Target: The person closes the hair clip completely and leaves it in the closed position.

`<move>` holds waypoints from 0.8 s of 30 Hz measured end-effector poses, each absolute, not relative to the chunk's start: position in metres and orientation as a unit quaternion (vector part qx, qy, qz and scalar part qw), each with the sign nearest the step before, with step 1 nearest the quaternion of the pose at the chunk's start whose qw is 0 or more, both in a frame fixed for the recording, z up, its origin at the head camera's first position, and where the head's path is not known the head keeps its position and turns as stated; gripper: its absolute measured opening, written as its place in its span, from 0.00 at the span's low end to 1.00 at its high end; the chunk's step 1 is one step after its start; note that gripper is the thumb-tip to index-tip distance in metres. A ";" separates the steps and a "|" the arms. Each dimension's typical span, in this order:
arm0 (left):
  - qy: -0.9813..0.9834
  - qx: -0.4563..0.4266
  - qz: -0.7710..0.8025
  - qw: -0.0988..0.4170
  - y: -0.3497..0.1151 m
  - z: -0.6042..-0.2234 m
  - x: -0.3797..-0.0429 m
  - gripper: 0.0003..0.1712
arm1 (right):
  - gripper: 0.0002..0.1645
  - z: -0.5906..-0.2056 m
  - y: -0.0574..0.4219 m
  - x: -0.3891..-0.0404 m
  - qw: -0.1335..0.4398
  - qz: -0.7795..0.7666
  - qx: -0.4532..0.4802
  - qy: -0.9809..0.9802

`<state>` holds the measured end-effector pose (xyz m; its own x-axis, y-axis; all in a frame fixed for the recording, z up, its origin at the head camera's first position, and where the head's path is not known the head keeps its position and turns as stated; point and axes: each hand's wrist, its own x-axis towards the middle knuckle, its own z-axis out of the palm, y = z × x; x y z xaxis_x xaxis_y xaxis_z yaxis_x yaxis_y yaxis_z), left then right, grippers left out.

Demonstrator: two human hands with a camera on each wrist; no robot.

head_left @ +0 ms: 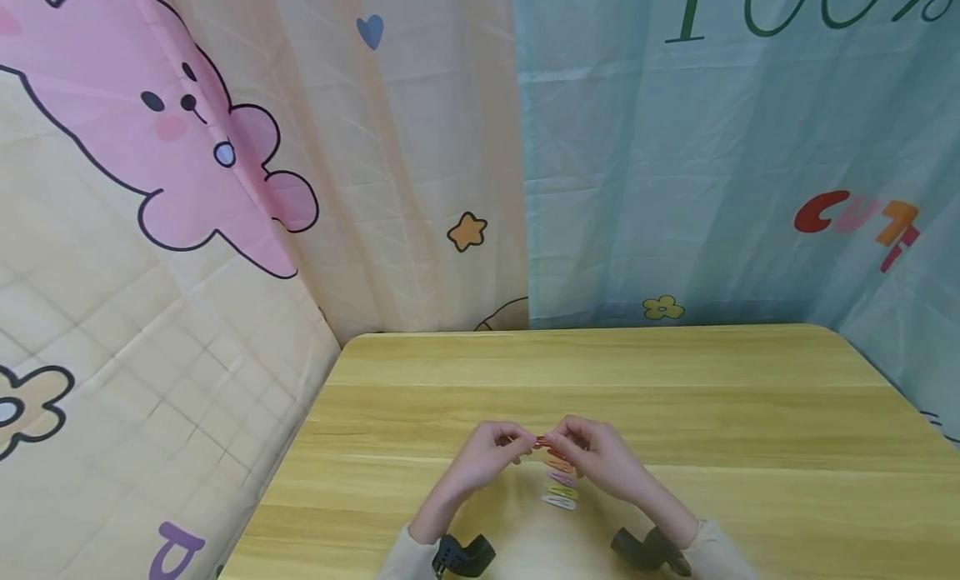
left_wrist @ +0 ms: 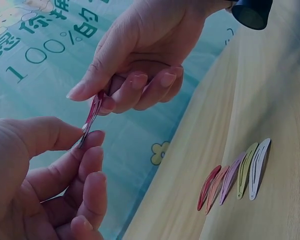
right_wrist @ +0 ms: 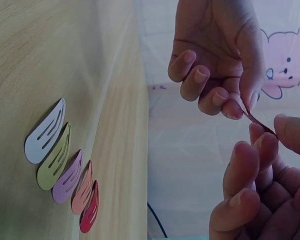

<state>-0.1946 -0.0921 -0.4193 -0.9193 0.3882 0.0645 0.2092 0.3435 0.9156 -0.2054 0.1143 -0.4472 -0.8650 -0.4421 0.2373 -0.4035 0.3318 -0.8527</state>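
Between my two hands, above the table, is a red snap hair clip (left_wrist: 93, 111), seen almost edge-on. My left hand (head_left: 491, 457) pinches one end between thumb and forefinger. The other end is pinched the same way by my right hand (head_left: 596, 452). Below them, several more snap clips lie side by side in a row on the wood: a white clip (right_wrist: 44, 132), a yellow-green clip (right_wrist: 53, 157), a purple clip (right_wrist: 68, 177), a coral clip (right_wrist: 82, 189) and a red clip (right_wrist: 89, 207). In the head view my right fingers partly overlap the red end of that row.
The light wooden table (head_left: 615, 363) reaches to a pale printed curtain (head_left: 420, 147) and a blue curtain (head_left: 637, 147) behind it. Another patterned cloth (head_left: 150, 355) hangs along the left side. Dark wrist cameras sit on both forearms, the left camera (head_left: 465, 557) near the front.
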 end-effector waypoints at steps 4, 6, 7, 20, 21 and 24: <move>0.812 0.180 0.552 0.067 -0.091 -0.412 -0.190 0.09 | 0.11 -0.447 0.114 -0.206 0.028 -0.525 -0.260 0.810; 0.808 0.183 0.556 0.068 -0.090 -0.411 -0.190 0.09 | 0.11 -0.447 0.115 -0.206 0.040 -0.537 -0.259 0.802; 0.804 0.186 0.560 0.070 -0.091 -0.412 -0.190 0.09 | 0.11 -0.447 0.115 -0.206 0.047 -0.544 -0.259 0.797; 0.743 0.217 0.618 0.134 -0.097 -0.425 -0.202 0.11 | 0.15 -0.443 0.121 -0.207 0.122 -0.637 -0.283 0.706; 0.742 0.219 0.619 0.136 -0.098 -0.429 -0.205 0.11 | 0.15 -0.443 0.121 -0.207 0.125 -0.642 -0.289 0.699; 0.733 0.228 0.625 0.140 -0.099 -0.436 -0.209 0.11 | 0.16 -0.444 0.122 -0.208 0.133 -0.659 -0.308 0.673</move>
<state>-0.2090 -0.0994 -0.4355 -0.8566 0.5098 0.0796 0.1596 0.1150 0.9805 -0.2077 0.1222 -0.4441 -0.7753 -0.5896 0.2264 -0.2382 -0.0590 -0.9694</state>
